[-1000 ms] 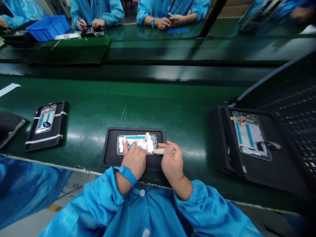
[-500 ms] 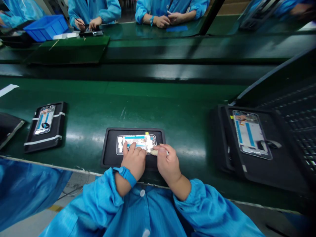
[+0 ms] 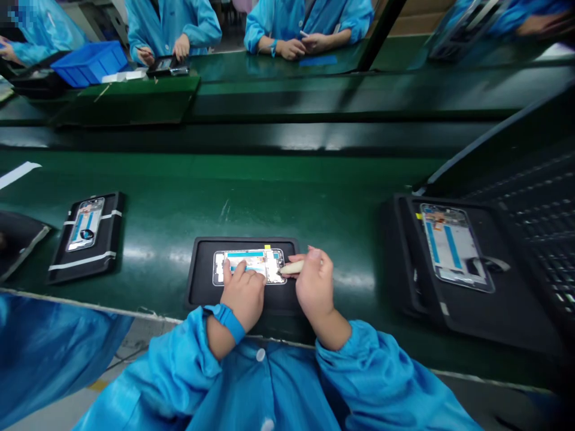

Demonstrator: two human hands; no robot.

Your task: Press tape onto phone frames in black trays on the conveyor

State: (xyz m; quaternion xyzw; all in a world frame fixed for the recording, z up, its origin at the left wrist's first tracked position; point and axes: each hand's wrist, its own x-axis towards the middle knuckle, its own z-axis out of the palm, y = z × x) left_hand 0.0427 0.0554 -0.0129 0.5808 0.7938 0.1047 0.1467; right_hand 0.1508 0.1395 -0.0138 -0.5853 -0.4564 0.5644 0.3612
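Observation:
An opened phone (image 3: 272, 258), with white parts, blue strips and a yellow tab, lies sideways in a black tray (image 3: 197, 293) on the green bench. My left hand (image 3: 243, 294) rests on the phone with fingers spread, covering part of its lower side. A blue band (image 3: 230, 323) circles that wrist. My right hand (image 3: 315, 284) is closed around a pale pen-like tool (image 3: 291, 269). The tool slants left, and its tip is at the phone's right end; whether it touches I cannot tell.
A second opened phone (image 3: 85, 221) lies in a black tray (image 3: 85, 272) to the left. Another phone (image 3: 453, 245) sits on stacked black trays (image 3: 503, 317) at right, beside a black crate (image 3: 539, 221). Across the bench, co-workers sit near a blue bin (image 3: 92, 64).
My right hand has moved right and slightly up, and more of the pale tool shows. My left hand stays on the phone. The whole view has shifted slightly.

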